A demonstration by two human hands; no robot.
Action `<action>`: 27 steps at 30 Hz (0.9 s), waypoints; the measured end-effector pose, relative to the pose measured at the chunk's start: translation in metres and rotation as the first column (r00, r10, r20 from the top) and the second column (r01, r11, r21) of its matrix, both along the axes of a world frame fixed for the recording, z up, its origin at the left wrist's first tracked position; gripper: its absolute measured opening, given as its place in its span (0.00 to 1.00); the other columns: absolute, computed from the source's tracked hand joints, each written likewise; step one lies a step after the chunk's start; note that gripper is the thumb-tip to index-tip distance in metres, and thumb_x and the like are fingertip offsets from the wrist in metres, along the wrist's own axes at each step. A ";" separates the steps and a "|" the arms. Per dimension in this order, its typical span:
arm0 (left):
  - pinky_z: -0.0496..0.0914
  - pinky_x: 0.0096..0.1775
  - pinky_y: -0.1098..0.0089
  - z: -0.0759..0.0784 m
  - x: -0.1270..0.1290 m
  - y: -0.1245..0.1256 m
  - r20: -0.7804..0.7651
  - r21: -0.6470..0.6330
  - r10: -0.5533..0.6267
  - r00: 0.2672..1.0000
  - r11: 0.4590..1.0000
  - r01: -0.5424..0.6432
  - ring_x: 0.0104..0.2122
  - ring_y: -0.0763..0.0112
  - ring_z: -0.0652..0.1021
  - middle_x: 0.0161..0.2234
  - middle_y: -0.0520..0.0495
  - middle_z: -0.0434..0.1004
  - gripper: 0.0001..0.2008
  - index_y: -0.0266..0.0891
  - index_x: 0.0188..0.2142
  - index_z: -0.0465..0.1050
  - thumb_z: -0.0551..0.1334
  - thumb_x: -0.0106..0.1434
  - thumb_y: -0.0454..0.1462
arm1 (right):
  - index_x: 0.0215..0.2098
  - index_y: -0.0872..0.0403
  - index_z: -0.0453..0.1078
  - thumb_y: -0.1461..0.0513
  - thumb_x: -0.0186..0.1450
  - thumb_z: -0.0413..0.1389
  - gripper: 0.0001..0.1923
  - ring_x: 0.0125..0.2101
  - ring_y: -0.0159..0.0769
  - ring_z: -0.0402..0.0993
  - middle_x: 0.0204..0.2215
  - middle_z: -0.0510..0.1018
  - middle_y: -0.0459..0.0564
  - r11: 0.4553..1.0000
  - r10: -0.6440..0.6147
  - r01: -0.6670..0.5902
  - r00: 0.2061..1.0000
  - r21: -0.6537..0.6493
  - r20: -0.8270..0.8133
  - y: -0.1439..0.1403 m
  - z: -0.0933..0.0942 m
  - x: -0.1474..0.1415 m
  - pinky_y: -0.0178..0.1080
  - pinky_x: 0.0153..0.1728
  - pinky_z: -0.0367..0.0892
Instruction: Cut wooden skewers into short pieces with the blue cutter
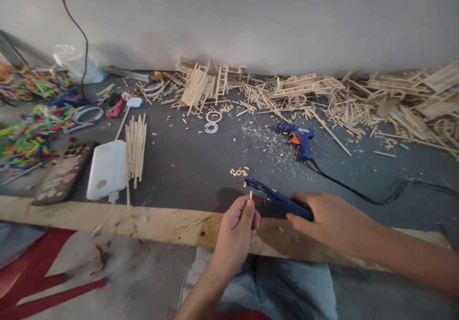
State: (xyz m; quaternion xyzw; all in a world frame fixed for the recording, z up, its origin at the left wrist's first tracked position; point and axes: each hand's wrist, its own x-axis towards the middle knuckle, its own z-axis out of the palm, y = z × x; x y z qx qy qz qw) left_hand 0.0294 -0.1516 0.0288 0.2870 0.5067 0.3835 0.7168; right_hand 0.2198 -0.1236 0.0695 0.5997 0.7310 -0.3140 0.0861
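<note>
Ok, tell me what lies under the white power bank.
The power bank lies flat on the dark mat, beside the phone and the stick bundle. A cable leaves its near end. Whatever is directly beneath it is covered.

A dark grey surface point(186, 162) with a bare plywood front edge carries a white power bank point(106, 169) beside a bundle of wooden sticks point(136, 148); a phone point(64, 172) lies left of it; a blue glue gun point(299, 139) rests mid-right; small cut stick pieces point(239, 172) sit near centre; stick-built frames point(201, 83) and loose scraps line the wall; colourful strips point(25, 119) crowd the left.
</note>
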 end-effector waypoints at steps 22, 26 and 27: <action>0.52 0.21 0.75 -0.011 -0.012 -0.006 -0.195 0.123 -0.085 0.977 0.986 0.111 0.17 0.79 0.57 0.20 0.53 0.64 0.20 0.38 0.24 0.65 0.55 0.64 0.51 | 0.36 0.52 0.73 0.57 0.61 0.53 0.09 0.32 0.40 0.74 0.31 0.79 0.49 0.994 0.082 -0.076 0.994 0.079 -0.076 -0.008 0.002 -0.005 0.39 0.31 0.61; 0.51 0.20 0.74 -0.012 -0.011 -0.006 -0.180 0.133 -0.077 0.981 0.986 0.102 0.17 0.79 0.57 0.20 0.53 0.63 0.21 0.37 0.24 0.65 0.55 0.63 0.51 | 0.38 0.51 0.73 0.57 0.61 0.53 0.11 0.33 0.41 0.74 0.32 0.79 0.50 0.994 0.078 -0.070 0.993 0.087 -0.083 -0.010 0.003 -0.003 0.39 0.32 0.61; 0.52 0.20 0.74 -0.012 -0.011 -0.006 -0.174 0.136 -0.077 0.982 0.985 0.102 0.17 0.79 0.57 0.20 0.53 0.63 0.21 0.37 0.24 0.65 0.55 0.63 0.51 | 0.39 0.52 0.73 0.57 0.61 0.53 0.11 0.34 0.42 0.74 0.32 0.79 0.51 0.993 0.080 -0.073 0.993 0.091 -0.086 -0.010 0.003 -0.003 0.39 0.32 0.61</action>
